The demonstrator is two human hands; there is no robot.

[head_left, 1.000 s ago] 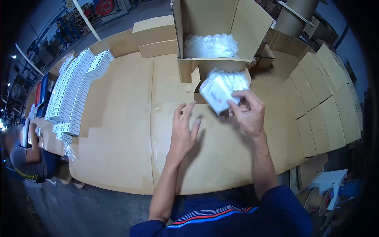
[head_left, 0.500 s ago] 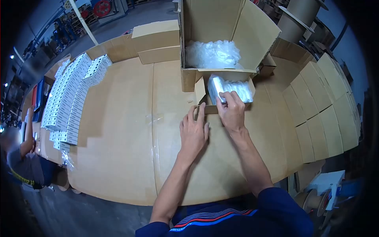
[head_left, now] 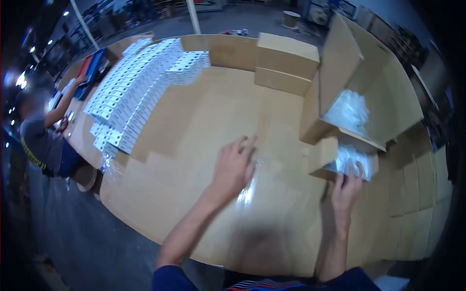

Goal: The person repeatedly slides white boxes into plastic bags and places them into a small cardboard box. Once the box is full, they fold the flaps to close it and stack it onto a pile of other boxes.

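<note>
"Packets [head_left: 350, 155], whitish, clear-plastic-wrapped: loc.?"

"In small open brown cardboard box [head_left: 320, 156], just in front of big open brown cardboard carton [head_left: 310, 116]."

"Hands?"

"R hand [head_left: 347, 195] at box's near edge, fingertips on or just over packets, slightly apart; can't tell if pinching. L hand [head_left: 233, 167] above tan cardboard-covered table [head_left: 208, 116], fingers loosely spread, nothing held."

"Handling?"

"Prob. light, soft, bit slippery b/c of plastic. Best hold: thumb + fingers on opp. edges, w/o hard squeeze."

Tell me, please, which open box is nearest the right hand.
The small box, right by the right hand's fingers; the tall box stands farther back.
</note>
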